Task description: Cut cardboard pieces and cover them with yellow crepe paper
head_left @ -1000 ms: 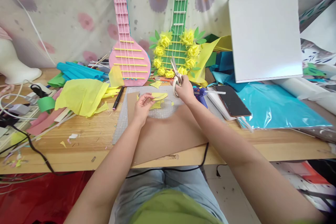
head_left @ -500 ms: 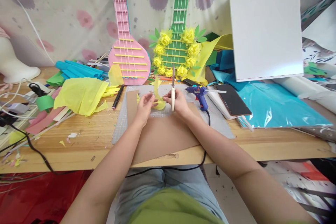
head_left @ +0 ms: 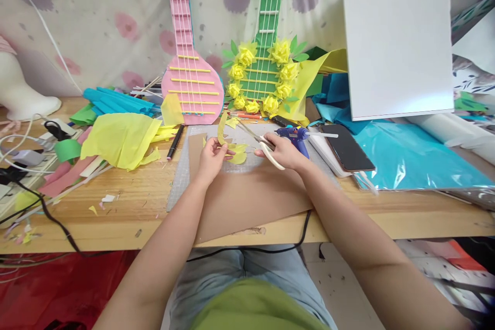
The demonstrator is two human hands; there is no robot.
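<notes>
My left hand (head_left: 211,155) pinches a strip of yellow crepe paper (head_left: 221,129) and holds it upright above a brown cardboard sheet (head_left: 247,196). My right hand (head_left: 284,150) grips white-handled scissors (head_left: 260,143), whose blades point left toward the strip. More yellow paper pieces (head_left: 238,153) lie on the clear mat between the two hands. A blue glue gun (head_left: 296,135) rests just behind my right hand.
A pink paper guitar (head_left: 189,56) and a green one with yellow flowers (head_left: 263,67) lean on the back wall. Crumpled yellow paper (head_left: 118,139), a black marker (head_left: 175,142), a phone (head_left: 346,147), a white board (head_left: 398,49), blue sheets (head_left: 413,157) and cables (head_left: 23,165) crowd the desk.
The scissors swung from pointing upright to lying flat and aiming left. My right hand moved slightly right. My left hand raised the yellow strip and shifted it a little left.
</notes>
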